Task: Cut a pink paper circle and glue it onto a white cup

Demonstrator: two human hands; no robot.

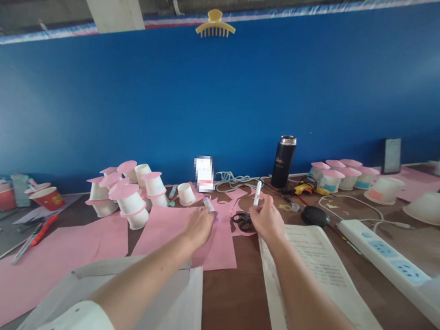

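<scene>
Paper (162, 231), pink, lies flat on the table (232, 306) before me. Left hand (200, 226) pinches a glue stick (208, 203) over it; right hand (268, 216) grips what looks like a white pen (257, 193), near scissors (242, 220). Stacked cups (137, 219) at left already bear pink discs (126, 190) and look largely done; one bare cup (186, 195) beyond the sheet, and its broad uncut area, suggest work remains.

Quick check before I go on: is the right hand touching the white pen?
Touching. The head view shows the right hand gripping the white pen near its lower end, with the rest sticking up above the fingers.
</scene>
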